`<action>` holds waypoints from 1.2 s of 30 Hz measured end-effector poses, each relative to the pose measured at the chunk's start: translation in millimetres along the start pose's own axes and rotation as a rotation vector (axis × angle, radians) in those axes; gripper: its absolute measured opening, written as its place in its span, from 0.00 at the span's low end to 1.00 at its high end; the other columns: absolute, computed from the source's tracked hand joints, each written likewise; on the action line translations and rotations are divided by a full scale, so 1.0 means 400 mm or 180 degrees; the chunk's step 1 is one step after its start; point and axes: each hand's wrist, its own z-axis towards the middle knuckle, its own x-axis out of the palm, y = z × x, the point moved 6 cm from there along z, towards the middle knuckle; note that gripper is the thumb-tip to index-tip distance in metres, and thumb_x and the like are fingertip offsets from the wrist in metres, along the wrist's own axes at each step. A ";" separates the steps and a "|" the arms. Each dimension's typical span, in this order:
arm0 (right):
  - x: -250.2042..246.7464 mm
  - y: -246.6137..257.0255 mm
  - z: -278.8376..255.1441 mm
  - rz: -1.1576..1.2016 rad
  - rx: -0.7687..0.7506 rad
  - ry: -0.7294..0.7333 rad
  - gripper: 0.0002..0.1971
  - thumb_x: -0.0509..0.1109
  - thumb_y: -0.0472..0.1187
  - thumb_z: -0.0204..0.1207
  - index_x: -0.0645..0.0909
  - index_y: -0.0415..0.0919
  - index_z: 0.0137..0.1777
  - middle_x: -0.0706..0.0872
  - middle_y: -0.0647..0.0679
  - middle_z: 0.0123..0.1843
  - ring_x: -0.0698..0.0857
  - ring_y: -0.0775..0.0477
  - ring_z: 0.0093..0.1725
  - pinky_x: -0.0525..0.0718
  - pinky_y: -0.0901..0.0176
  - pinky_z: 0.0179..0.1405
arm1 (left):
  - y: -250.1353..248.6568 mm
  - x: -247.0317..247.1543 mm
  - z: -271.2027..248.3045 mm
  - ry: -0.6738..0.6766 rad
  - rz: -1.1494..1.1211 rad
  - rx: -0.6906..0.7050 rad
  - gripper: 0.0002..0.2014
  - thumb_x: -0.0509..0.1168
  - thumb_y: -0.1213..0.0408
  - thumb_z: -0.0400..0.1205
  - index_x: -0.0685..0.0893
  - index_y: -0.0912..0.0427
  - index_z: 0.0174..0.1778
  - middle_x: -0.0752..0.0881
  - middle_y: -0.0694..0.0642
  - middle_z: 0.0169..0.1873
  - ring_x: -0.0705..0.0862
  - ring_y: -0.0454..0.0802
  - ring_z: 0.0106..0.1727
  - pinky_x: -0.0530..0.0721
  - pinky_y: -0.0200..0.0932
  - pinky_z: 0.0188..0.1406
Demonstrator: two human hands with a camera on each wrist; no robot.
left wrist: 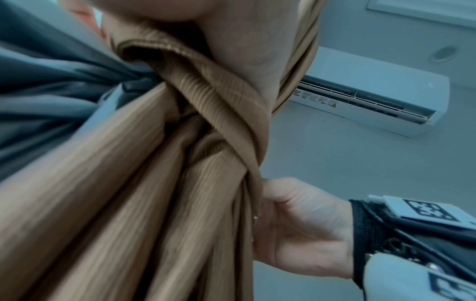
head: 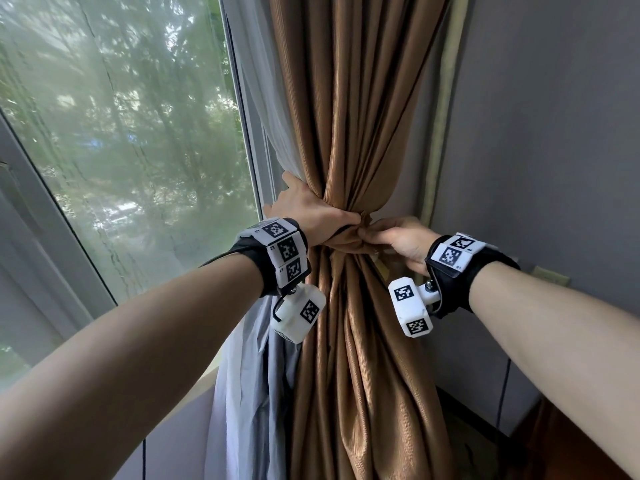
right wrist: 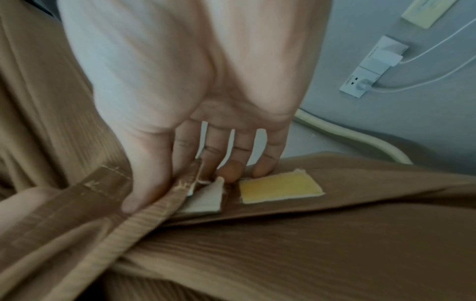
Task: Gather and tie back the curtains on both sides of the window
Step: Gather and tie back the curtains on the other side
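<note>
A grey-walled corner beside a window [head: 121,133]. Nearest, the left hand [head: 304,211] wraps round the gathered brown curtain [head: 360,341] at its waist, fingers curled about the bunch. Just beside it, the right hand [head: 398,237] pinches the end of the brown tie band [right wrist: 159,205], fingertips near a yellow fastening patch [right wrist: 279,188]. Behind hangs a white sheer curtain [head: 266,109]; an air conditioner [left wrist: 373,101] sits on the far wall.

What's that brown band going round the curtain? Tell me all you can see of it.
The tie-back is a flat ribbed strip of the curtain's own brown cloth, with stitched ends. It cinches the gathered folds at mid height. A yellow patch and a pale patch, likely fasteners, lie not yet joined. The right hand pinches its end; the left hand grips the bundle.
</note>
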 end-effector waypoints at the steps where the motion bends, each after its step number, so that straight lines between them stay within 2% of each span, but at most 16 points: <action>1: -0.001 -0.001 0.002 -0.0008 0.0060 0.0009 0.06 0.78 0.30 0.79 0.87 0.37 0.40 0.92 0.48 0.30 0.90 0.54 0.29 0.85 0.66 0.29 | 0.001 0.001 0.003 0.0006 0.0003 -0.0005 0.56 0.83 0.35 0.61 0.63 0.61 0.75 0.75 0.43 0.38 0.85 0.60 0.63 0.75 0.62 0.78; 4: 0.001 -0.001 0.002 -0.0189 0.0212 0.0053 0.05 0.82 0.37 0.76 0.90 0.38 0.45 0.93 0.42 0.40 0.90 0.45 0.38 0.86 0.57 0.37 | 0.006 0.000 0.007 0.0016 -0.0041 -0.0041 0.54 0.84 0.36 0.60 0.63 0.59 0.73 0.76 0.45 0.40 0.81 0.57 0.56 0.80 0.56 0.68; 6: 0.006 0.005 -0.002 -0.0368 0.0295 0.0123 0.06 0.81 0.39 0.77 0.89 0.38 0.49 0.92 0.43 0.40 0.89 0.48 0.36 0.84 0.60 0.32 | 0.015 0.002 0.016 0.0048 -0.0082 -0.0051 0.53 0.84 0.36 0.59 0.64 0.57 0.72 0.78 0.46 0.42 0.80 0.54 0.51 0.82 0.51 0.56; 9: 0.010 0.015 -0.013 -0.0460 0.0464 0.0257 0.03 0.77 0.36 0.81 0.87 0.39 0.48 0.89 0.49 0.31 0.85 0.55 0.25 0.79 0.68 0.22 | 0.029 0.013 0.033 0.0205 -0.0230 -0.0001 0.63 0.82 0.27 0.47 0.68 0.51 0.77 0.84 0.46 0.53 0.84 0.51 0.53 0.85 0.47 0.57; 12: -0.001 0.010 -0.016 -0.0310 0.0607 0.0303 0.03 0.75 0.32 0.82 0.86 0.41 0.49 0.89 0.49 0.34 0.85 0.56 0.27 0.78 0.68 0.21 | 0.042 0.009 0.033 0.0392 -0.0673 -0.0093 0.64 0.84 0.27 0.42 0.76 0.51 0.76 0.87 0.46 0.58 0.88 0.47 0.53 0.87 0.42 0.50; 14: -0.011 0.007 -0.017 -0.0174 0.0644 0.0307 0.05 0.73 0.30 0.83 0.86 0.41 0.49 0.88 0.50 0.32 0.84 0.57 0.25 0.78 0.68 0.22 | 0.051 -0.002 0.032 0.0699 -0.1243 -0.0155 0.52 0.88 0.38 0.51 0.84 0.63 0.68 0.92 0.57 0.52 0.92 0.48 0.46 0.91 0.43 0.43; 15: -0.014 0.007 -0.019 -0.0159 0.0644 0.0310 0.06 0.72 0.29 0.83 0.85 0.40 0.50 0.88 0.50 0.31 0.84 0.58 0.25 0.77 0.68 0.23 | 0.055 -0.007 0.024 0.0902 -0.1481 -0.0126 0.46 0.89 0.46 0.57 0.85 0.70 0.65 0.93 0.63 0.49 0.93 0.50 0.44 0.91 0.45 0.45; 17: -0.017 0.007 -0.024 -0.0177 0.0627 0.0293 0.07 0.71 0.28 0.84 0.86 0.40 0.51 0.90 0.50 0.31 0.86 0.57 0.25 0.81 0.68 0.25 | 0.082 -0.020 0.015 0.1061 -0.1856 -0.0123 0.54 0.88 0.55 0.54 0.74 0.77 0.72 0.89 0.71 0.51 0.90 0.55 0.50 0.86 0.53 0.60; 19: -0.012 0.007 -0.028 -0.0136 0.0578 0.0266 0.08 0.70 0.27 0.85 0.88 0.37 0.57 0.92 0.48 0.35 0.89 0.55 0.29 0.86 0.66 0.27 | 0.108 -0.026 0.009 0.1181 -0.2049 -0.0111 0.64 0.85 0.65 0.47 0.62 0.75 0.80 0.84 0.71 0.55 0.86 0.61 0.57 0.84 0.52 0.60; 21: -0.002 0.008 -0.030 -0.0206 0.0496 0.0295 0.13 0.69 0.28 0.86 0.86 0.38 0.66 0.90 0.45 0.41 0.88 0.52 0.35 0.87 0.66 0.30 | 0.131 -0.021 0.010 0.1164 -0.2025 -0.0047 0.59 0.77 0.77 0.50 0.61 0.72 0.81 0.82 0.73 0.60 0.84 0.66 0.61 0.84 0.42 0.49; 23: 0.006 0.009 -0.029 -0.0292 0.0442 0.0310 0.13 0.69 0.29 0.86 0.85 0.41 0.67 0.87 0.46 0.43 0.84 0.51 0.38 0.85 0.67 0.31 | 0.143 -0.015 0.014 0.1101 -0.2082 0.0007 0.51 0.73 0.81 0.51 0.66 0.66 0.75 0.77 0.78 0.71 0.82 0.68 0.67 0.84 0.44 0.48; 25: 0.010 0.008 -0.023 -0.0282 0.0433 0.0294 0.10 0.69 0.29 0.86 0.86 0.40 0.62 0.89 0.47 0.41 0.85 0.49 0.39 0.85 0.64 0.32 | 0.155 -0.014 0.018 0.0856 -0.1933 0.0169 0.41 0.75 0.81 0.50 0.69 0.57 0.58 0.81 0.74 0.62 0.83 0.60 0.60 0.85 0.47 0.47; 27: 0.011 0.005 -0.020 -0.0177 0.0503 0.0300 0.09 0.68 0.28 0.86 0.87 0.40 0.58 0.91 0.49 0.36 0.87 0.48 0.38 0.87 0.59 0.35 | 0.161 -0.014 0.023 0.0619 -0.1740 0.0385 0.38 0.81 0.83 0.51 0.68 0.53 0.48 0.83 0.60 0.49 0.84 0.56 0.52 0.87 0.46 0.45; 31: 0.006 0.001 -0.018 0.0060 0.0704 0.0298 0.13 0.64 0.27 0.88 0.87 0.41 0.49 0.92 0.50 0.31 0.91 0.54 0.31 0.90 0.62 0.31 | 0.135 -0.002 0.009 0.0598 -0.1253 0.1097 0.27 0.84 0.77 0.65 0.76 0.48 0.44 0.88 0.47 0.42 0.90 0.47 0.46 0.87 0.38 0.47; 34: -0.004 -0.004 -0.014 -0.0042 0.0771 0.0169 0.14 0.65 0.27 0.87 0.86 0.43 0.46 0.91 0.51 0.30 0.87 0.54 0.35 0.88 0.63 0.36 | 0.116 -0.004 -0.006 0.0543 -0.1137 0.1401 0.18 0.79 0.66 0.70 0.80 0.40 0.43 0.89 0.43 0.40 0.90 0.47 0.47 0.89 0.47 0.53; 36: -0.015 -0.006 -0.011 -0.0042 0.0799 -0.0013 0.12 0.66 0.27 0.87 0.84 0.42 0.46 0.88 0.50 0.32 0.83 0.52 0.37 0.84 0.61 0.39 | 0.101 -0.014 -0.009 0.0339 -0.0712 0.1665 0.11 0.77 0.61 0.74 0.86 0.40 0.47 0.88 0.49 0.44 0.89 0.52 0.49 0.89 0.55 0.55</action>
